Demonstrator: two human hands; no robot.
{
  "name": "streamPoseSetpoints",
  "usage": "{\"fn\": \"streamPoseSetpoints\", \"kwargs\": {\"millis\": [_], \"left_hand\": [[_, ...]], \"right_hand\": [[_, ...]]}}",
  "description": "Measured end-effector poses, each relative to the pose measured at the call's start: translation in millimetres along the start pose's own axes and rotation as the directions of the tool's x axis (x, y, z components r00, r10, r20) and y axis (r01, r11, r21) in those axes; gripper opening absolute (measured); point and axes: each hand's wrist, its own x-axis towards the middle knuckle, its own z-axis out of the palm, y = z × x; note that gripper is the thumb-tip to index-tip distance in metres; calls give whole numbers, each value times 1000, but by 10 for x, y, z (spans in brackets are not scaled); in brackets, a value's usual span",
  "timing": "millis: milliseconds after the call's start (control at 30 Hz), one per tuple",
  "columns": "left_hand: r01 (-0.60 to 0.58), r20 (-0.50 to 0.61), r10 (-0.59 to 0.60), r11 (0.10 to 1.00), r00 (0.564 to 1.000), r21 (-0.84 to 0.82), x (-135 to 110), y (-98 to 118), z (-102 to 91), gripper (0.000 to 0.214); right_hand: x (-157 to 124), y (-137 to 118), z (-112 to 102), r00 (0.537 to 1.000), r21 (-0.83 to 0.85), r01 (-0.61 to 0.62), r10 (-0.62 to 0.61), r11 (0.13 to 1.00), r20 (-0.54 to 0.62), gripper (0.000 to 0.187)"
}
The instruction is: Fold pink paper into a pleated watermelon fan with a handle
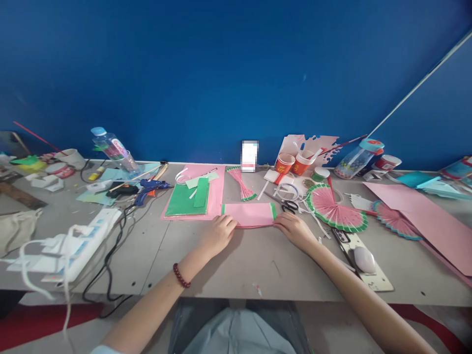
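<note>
A strip of pink paper (pixel 249 215) with green bands at both ends lies on the table in front of me, its near edge showing folded layers. My left hand (pixel 218 233) holds its near left corner, fingers bent and pressed together. At the near right corner, the fingers of my right hand (pixel 296 229) pinch the paper's edge. Just behind it is a pleated pink strip (pixel 241 184), pinched narrow at the middle, with green ends. To the right, close to my right hand, are scissors (pixel 289 206) and an open pink pleated fan (pixel 337 210) edged in green.
Green paper (pixel 180 200) lies on a pink sheet at left, beside a blue glue gun (pixel 152 189). A power strip (pixel 88 241) with cables occupies the left. Red paper cups (pixel 303 164) stand behind; a computer mouse (pixel 364 259) and pink sheets (pixel 442 231) lie right.
</note>
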Motion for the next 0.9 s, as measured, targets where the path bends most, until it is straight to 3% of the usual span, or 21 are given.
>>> {"fn": "streamPoseSetpoints", "kwargs": {"millis": [167,300,433,600,900], "left_hand": [[-100,-9,101,994,995,51,165,47,140,19],[-99,18,99,995,995,7,220,40,228,21],[-51,45,54,997,998,-54,242,51,182,24],[-144,70,152,984,986,-106,337,131,109,29],[-39,72,57,972,996,-232,378,97,150,20]], "right_hand": [[-14,14,11,1000,-11,-22,22,1000,3,23],[-12,-5,-4,999,-1,-36,36,999,17,22],[24,-38,-29,999,18,-44,44,999,24,22],[25,-45,-8,999,-24,-45,45,999,-5,22],[37,-45,-32,994,72,-113,112,991,17,21]]}}
